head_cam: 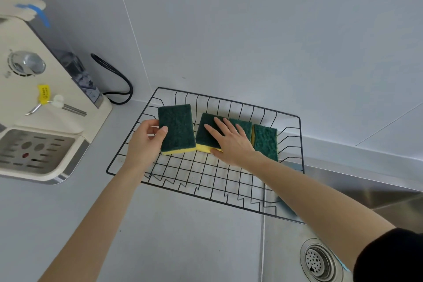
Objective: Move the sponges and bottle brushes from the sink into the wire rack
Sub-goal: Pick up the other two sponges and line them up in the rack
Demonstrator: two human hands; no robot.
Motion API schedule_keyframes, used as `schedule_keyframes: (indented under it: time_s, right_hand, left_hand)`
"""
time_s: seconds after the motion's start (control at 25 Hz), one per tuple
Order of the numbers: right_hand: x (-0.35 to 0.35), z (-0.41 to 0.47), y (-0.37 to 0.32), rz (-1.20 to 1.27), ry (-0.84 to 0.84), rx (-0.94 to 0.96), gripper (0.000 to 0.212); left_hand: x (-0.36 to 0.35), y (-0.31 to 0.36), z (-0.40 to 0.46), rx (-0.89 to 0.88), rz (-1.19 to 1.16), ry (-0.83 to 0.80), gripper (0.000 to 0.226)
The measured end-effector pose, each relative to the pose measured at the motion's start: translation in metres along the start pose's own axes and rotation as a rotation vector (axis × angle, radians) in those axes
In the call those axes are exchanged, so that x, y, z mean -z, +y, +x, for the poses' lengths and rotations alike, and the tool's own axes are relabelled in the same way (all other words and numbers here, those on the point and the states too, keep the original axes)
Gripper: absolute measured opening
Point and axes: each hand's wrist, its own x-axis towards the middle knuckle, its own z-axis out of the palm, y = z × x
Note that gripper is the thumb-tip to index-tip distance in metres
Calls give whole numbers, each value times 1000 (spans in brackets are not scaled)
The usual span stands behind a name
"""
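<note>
Four sponges sit green side up in the wire rack [290, 144], in a row along its back half. From the left: the leftmost sponge [177, 128], the second sponge [207, 130], the third sponge [243, 127] and the rightmost sponge [265, 142].

Our left hand [146, 142] grasps the leftmost sponge at its left edge, thumb on top, w/ the sponge tilted up off the wires. Our right hand [231, 142] lies open and flat, fingers spread across the second and third sponges, pressing rather than gripping; we cannot tell whether the thumb hooks the yellow edge.

Progress, as we judge it: sponges are approx. done, needing only release and tidying. No bottle brushes show in the rack, so that part appears left. The sink [286, 247] shows only its drain [319, 261] at bottom right; most of the basin is out of view, so we cannot tell what remains there.

Beyond the rack: grey counter [160, 236], a cream appliance [34, 98] at left w/ a black cord [123, 80].
</note>
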Motion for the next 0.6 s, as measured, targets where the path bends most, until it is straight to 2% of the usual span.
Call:
schedule_keyframes:
  time_s: [0.6]
  right_hand:
    - [-5,4,7,2,-1,38,67]
  left_hand:
    - [-38,-4,56,9,362,-69,35]
